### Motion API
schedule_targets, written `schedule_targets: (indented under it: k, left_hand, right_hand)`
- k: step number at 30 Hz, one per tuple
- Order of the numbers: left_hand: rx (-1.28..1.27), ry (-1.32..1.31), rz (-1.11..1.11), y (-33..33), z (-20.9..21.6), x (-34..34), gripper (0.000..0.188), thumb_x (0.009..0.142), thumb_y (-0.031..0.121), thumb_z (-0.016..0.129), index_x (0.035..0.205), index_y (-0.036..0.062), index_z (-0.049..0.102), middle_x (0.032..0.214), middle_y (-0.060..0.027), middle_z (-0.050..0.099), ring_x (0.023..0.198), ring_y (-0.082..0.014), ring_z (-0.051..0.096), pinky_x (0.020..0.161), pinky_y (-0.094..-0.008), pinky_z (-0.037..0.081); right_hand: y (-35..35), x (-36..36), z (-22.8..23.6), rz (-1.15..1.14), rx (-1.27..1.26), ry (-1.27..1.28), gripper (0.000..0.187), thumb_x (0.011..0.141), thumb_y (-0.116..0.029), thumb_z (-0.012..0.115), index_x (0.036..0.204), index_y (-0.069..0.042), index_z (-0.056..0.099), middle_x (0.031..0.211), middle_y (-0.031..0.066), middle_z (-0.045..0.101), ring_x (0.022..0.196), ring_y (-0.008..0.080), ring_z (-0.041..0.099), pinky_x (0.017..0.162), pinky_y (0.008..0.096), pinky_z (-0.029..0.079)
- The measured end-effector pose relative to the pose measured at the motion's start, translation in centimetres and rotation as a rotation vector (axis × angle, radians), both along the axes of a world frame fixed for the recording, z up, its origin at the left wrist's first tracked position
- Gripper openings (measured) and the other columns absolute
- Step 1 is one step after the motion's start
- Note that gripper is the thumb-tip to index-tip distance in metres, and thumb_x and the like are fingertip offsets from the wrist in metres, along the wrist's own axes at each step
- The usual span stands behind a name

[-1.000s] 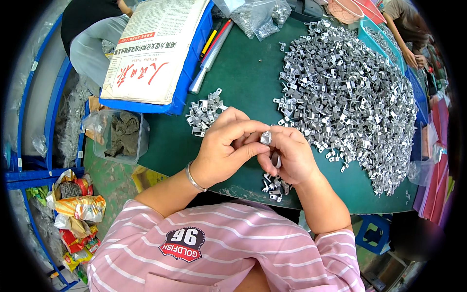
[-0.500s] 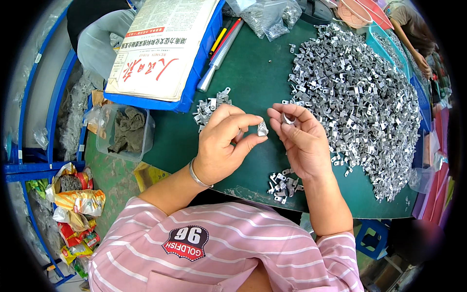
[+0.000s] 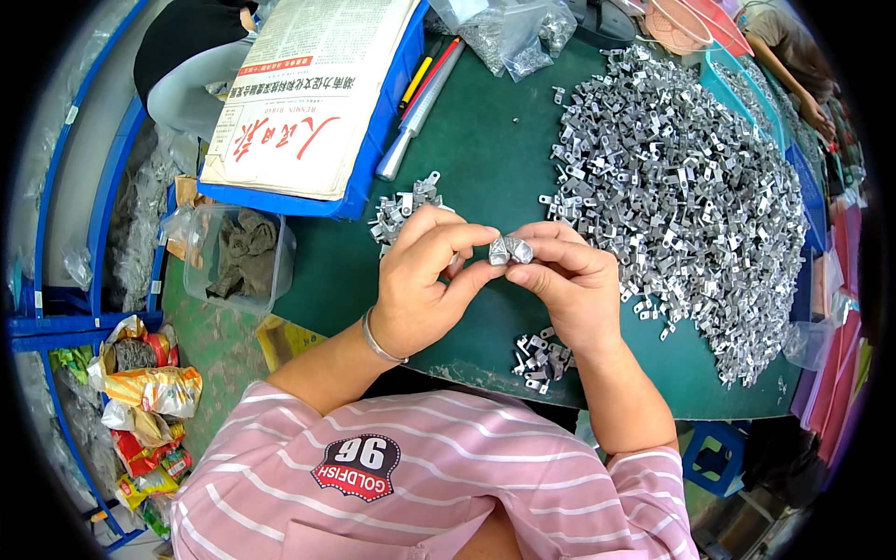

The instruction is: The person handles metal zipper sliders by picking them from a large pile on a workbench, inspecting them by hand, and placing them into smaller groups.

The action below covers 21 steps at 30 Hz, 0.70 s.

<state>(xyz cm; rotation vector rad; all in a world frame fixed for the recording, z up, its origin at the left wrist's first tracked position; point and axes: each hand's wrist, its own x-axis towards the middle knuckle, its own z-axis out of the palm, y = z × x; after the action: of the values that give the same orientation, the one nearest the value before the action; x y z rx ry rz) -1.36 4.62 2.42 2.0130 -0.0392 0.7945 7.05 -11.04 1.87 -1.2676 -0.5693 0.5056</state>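
Note:
My left hand pinches a small silver metal piece between thumb and index finger. Facing it, my right hand is closed on a second shiny metal piece with a rounded end. Both pieces meet, or nearly so, above the green table; their exact shapes are partly hidden by the fingertips. Behind my left hand lies a small heap of metal clips. Another small group of clips sits by the near table edge. Right of my right hand spreads a large pile of similar clips.
A blue tray bearing newspapers stands at the left, pens beside it. A clear box holds a grey cloth. Bagged parts and baskets lie at the back. Other people are at both far sides.
My right hand has moved left and turned, bringing its metal piece up against or close to the one in my left hand. My left hand has barely moved.

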Motion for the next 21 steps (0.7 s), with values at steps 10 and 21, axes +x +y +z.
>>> schedule_targets:
  k: [10,21]
  left_hand:
    - [0.033,-0.007,-0.011,0.0,0.11,0.05,0.033,0.071,-0.004,0.076,0.101,0.005,0.066,0.084,-0.0052,0.055,0.06,-0.0112,0.051,0.051,-0.0244,0.043]
    - [0.054,0.014,-0.021,-0.07,0.15,-0.01,0.032,0.072,-0.002,0.076,0.102,0.0044,0.067,0.083,-0.005,0.055,0.06,-0.0116,0.051,0.052,-0.0246,0.043]
  right_hand:
    - [0.03,-0.08,0.37,-0.002,-0.061,-0.067,0.017,0.074,0.002,0.075,0.091,-0.002,0.073,0.1,0.008,0.066,0.086,0.0129,0.062,0.074,0.0237,0.05]
    - [0.02,-0.04,0.5,0.038,-0.023,0.077,0.016,0.076,0.003,0.074,0.092,0.0,0.073,0.099,0.0091,0.066,0.088,0.0135,0.063,0.078,0.0242,0.052]
